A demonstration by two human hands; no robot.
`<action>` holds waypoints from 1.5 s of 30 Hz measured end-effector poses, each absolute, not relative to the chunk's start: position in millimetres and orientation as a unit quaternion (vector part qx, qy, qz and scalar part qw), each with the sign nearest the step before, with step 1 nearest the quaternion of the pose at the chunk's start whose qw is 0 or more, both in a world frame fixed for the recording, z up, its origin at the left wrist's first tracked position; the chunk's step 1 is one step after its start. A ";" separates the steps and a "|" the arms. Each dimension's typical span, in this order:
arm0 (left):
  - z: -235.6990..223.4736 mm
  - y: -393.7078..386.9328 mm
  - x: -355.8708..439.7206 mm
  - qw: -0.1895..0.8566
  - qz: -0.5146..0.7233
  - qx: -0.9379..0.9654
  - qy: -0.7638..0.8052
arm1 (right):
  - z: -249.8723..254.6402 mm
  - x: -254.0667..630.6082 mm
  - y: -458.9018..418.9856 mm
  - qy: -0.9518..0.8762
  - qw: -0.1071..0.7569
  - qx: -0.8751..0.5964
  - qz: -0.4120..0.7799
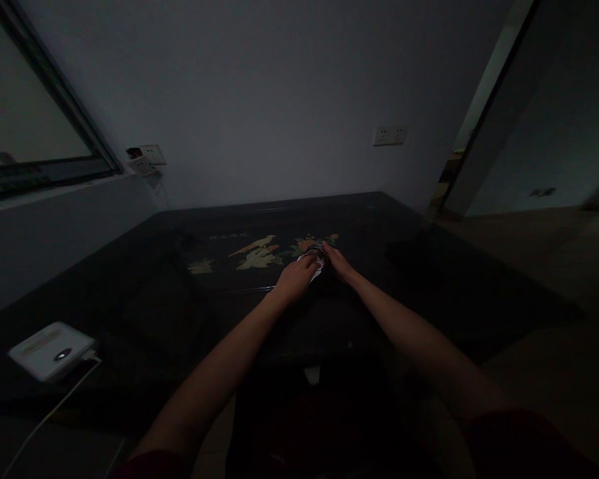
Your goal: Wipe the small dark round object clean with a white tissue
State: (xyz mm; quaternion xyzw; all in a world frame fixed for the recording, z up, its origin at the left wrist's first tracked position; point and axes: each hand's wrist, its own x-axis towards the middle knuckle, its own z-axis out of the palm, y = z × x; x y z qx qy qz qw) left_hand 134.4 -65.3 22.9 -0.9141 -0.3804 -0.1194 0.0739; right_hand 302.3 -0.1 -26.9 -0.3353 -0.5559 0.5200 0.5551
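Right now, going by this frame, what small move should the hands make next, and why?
Probably hold the right hand steady and shift the left hand slightly: the left hand is on white, sheet-like material, and the right hand sits close on the other side of a small dark object, too dim to identify.

Left hand: centre of the frame; fingers bent over a crumpled white sheet [317, 271].
Right hand [337, 262]: just right of centre, beside the sheet; fingertip contact unclear in dim light.
Table [174, 346]: dark, spanning the middle; bird-and-flower decoration [256, 255] at centre.
White box [54, 350]: lower left, white cable [50, 414] attached.
Wall socket [390, 136]: upper right of centre.
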 end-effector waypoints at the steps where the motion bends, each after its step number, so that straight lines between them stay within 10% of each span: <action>1: 23.6 -64.8 134.5 0.077 -0.117 -0.915 -0.379 | -27.3 302.4 0.4 -0.556 0.558 -0.335 0.518; 22: 0.9 -58.3 145.5 -0.372 -0.333 -0.793 -0.349 | -27.7 303.8 -0.1 -0.554 0.557 -0.344 0.515; 37: 15.0 -58.2 129.9 -0.027 -0.180 -0.923 -0.340 | -25.9 303.1 -1.6 -0.557 0.550 -0.351 0.515; 45: 6.5 -56.5 131.3 -0.114 -0.226 -0.913 -0.320 | -26.6 302.4 -1.5 -0.555 0.549 -0.356 0.513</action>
